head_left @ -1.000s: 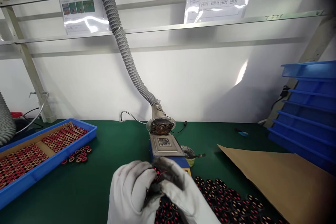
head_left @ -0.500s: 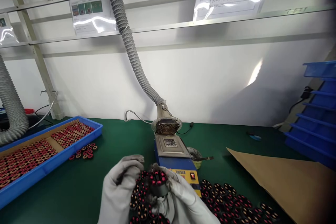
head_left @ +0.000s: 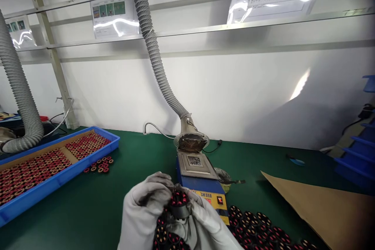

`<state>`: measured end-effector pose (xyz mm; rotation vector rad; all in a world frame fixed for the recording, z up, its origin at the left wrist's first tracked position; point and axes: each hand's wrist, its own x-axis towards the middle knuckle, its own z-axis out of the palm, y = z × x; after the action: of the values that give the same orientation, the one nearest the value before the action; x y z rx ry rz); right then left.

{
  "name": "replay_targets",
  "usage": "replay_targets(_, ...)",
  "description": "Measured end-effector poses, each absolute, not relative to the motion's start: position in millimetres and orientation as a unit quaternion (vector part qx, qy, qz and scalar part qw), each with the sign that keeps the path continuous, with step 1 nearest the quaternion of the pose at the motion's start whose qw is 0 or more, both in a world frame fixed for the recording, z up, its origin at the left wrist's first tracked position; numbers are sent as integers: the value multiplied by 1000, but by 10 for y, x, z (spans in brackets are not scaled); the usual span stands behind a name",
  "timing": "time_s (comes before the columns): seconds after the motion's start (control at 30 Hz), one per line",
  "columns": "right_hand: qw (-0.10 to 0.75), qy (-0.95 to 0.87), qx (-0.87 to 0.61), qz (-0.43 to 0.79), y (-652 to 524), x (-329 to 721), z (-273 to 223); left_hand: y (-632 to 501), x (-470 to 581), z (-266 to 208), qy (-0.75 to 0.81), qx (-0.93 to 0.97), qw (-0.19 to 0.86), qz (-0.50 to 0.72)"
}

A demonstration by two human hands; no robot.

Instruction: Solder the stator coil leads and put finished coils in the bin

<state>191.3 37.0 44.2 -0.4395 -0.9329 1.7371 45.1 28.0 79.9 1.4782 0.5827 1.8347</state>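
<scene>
Near the machine (head_left: 199, 183) labelled "558", right fingers (head_left: 198, 211) clamp a part (head_left: 179, 210); left fingers (head_left: 158, 185) curl beside it, grip unclear.

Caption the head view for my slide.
Gloved right hand holds a black, red-topped part; gloved left hand beside it.

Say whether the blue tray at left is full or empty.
Full where visible: round parts sit in close rows across the tray.

Green tabletop (head_left: 140, 152) with blue tray (head_left: 58, 180), loose round parts (head_left: 263, 219), boxy device (head_left: 200, 183), small pot (head_left: 226, 188).
</scene>
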Motion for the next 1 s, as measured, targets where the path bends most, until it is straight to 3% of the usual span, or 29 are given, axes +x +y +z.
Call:
replay_targets(0.2, 556, -389, -169, 714, 411, 1836, 391, 198, 506, 879, 314, 611, 429, 587)
replay_targets(0.4, 536, -379, -185, 732, 399, 1868, 408, 216, 437, 882, 293, 533, 359, 708)
replay_targets(0.57, 514, -355, -164, 764, 301, 1816, 549, 177, 481, 949, 326, 609, 424, 586)
replay_targets(0.63, 520, -314, -146, 780, 216, 1779, 617, 192, 504, 894, 302, 609, 425, 598)
replay_targets(0.8, 492, -233, -102, 833, 56, 1817, 671, 203, 408, 802, 300, 553, 358, 690)
replay_targets(1.0, 532, -280, -138, 787, 74, 1684, 532, 135, 448, 905, 321, 764, 171, 533)
